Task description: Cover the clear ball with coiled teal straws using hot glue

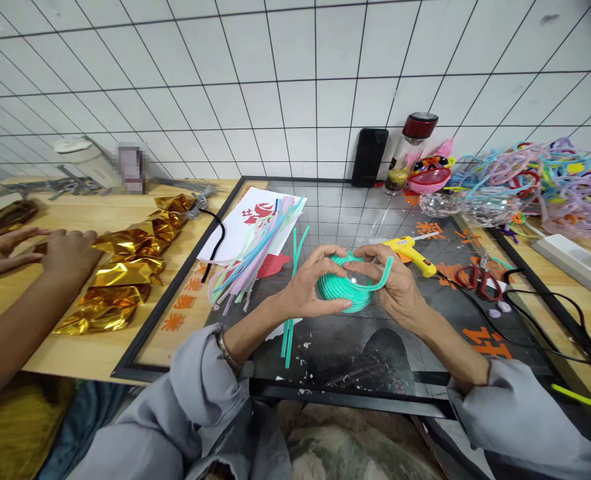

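A bowl-like coil of teal pipe cleaner (336, 291) is held above the dark glass panel, its free end curling up at the right. My left hand (309, 283) wraps round the coil's left side, thumb below and fingers on top. At the upper right rim, my right hand (391, 283) pinches the strand against the coil; its fingertips partly hide the rim. Two straight teal pipe cleaners (289, 327) lie on the panel beside my left wrist. A yellow hot glue gun (415, 255) rests just beyond my right hand.
Mixed pipe cleaners (245, 257) lie on white paper (238, 213). Red-handled scissors (480, 280), a power strip (580, 263) and a pipe-cleaner heap (570, 187) are at right. A glass bottle (408, 157) and a phone (369, 158) stand behind. At left, a co-worker's hands (68, 253) are near gold foil (125, 273).
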The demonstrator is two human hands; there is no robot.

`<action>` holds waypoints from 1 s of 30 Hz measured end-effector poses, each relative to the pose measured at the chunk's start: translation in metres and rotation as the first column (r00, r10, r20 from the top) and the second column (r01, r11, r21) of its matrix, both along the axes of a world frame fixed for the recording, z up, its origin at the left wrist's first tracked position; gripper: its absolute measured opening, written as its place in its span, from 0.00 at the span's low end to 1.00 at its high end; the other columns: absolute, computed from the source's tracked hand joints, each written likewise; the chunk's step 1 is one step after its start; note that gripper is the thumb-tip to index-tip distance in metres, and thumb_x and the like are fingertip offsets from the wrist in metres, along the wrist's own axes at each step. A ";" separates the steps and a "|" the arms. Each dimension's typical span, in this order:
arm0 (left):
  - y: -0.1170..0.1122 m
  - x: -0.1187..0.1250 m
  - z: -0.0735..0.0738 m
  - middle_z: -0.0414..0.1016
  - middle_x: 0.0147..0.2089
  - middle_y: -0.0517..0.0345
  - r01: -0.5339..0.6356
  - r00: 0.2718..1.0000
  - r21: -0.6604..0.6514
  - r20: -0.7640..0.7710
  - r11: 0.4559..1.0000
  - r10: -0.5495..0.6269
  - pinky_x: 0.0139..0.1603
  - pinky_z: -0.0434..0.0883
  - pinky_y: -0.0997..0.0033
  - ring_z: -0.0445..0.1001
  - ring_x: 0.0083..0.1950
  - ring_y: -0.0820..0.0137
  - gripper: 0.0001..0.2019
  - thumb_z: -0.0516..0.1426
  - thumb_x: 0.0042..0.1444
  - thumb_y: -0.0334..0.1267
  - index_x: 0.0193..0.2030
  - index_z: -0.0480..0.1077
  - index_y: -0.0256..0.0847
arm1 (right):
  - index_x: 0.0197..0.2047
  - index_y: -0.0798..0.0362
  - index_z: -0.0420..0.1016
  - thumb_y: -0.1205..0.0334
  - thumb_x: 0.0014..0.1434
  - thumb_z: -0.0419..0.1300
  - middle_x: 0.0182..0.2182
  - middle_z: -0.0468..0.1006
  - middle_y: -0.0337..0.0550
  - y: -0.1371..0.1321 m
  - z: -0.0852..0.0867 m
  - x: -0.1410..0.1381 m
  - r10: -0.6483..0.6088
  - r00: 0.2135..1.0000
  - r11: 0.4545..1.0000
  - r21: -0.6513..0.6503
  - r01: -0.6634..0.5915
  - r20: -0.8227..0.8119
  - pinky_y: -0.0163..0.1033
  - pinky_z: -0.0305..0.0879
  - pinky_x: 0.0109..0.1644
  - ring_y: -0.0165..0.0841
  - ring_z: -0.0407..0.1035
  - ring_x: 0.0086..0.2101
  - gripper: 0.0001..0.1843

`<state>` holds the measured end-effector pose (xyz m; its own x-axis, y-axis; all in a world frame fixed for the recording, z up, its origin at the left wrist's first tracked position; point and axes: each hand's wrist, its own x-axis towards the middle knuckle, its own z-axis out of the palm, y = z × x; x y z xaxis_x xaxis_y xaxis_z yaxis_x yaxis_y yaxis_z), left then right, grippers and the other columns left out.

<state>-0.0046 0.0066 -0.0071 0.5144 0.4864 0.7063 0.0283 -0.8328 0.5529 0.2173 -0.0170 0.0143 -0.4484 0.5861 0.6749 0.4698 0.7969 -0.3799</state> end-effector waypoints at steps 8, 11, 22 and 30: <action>0.000 0.000 0.003 0.69 0.56 0.45 0.001 1.000 0.013 0.000 1.000 -0.001 0.62 0.70 0.44 0.69 0.63 0.53 0.20 0.69 0.53 0.42 0.49 0.68 0.44 | 0.60 0.45 0.74 0.67 0.70 0.49 0.48 0.74 0.49 -0.001 0.005 -0.002 0.035 0.999 0.999 -0.019 -0.035 0.000 0.48 0.71 0.50 0.37 0.71 0.47 0.21; 0.000 0.000 0.003 0.68 0.56 0.46 0.001 1.000 0.016 0.003 1.000 -0.001 0.61 0.71 0.45 0.70 0.62 0.54 0.21 0.69 0.52 0.42 0.49 0.68 0.44 | 0.65 0.43 0.69 0.65 0.71 0.47 0.48 0.75 0.48 -0.001 0.006 -0.002 0.061 0.997 0.994 -0.087 -0.065 -0.043 0.50 0.70 0.52 0.38 0.72 0.48 0.23; 0.001 -0.001 0.000 0.66 0.58 0.44 -0.031 0.999 0.003 -0.021 1.000 0.031 0.63 0.70 0.44 0.68 0.64 0.53 0.21 0.68 0.55 0.44 0.51 0.67 0.44 | 0.65 0.42 0.70 0.66 0.71 0.46 0.50 0.72 0.50 0.000 0.003 0.002 0.024 0.997 0.999 -0.029 -0.022 0.077 0.50 0.69 0.50 0.40 0.70 0.47 0.24; 0.000 -0.004 0.001 0.66 0.61 0.41 -0.113 0.989 0.105 -0.079 0.988 0.122 0.63 0.69 0.43 0.69 0.64 0.51 0.24 0.67 0.55 0.51 0.52 0.67 0.43 | 0.66 0.42 0.68 0.60 0.72 0.44 0.51 0.71 0.51 0.000 0.003 0.003 0.036 0.997 0.997 -0.073 -0.031 0.064 0.53 0.68 0.52 0.42 0.70 0.49 0.24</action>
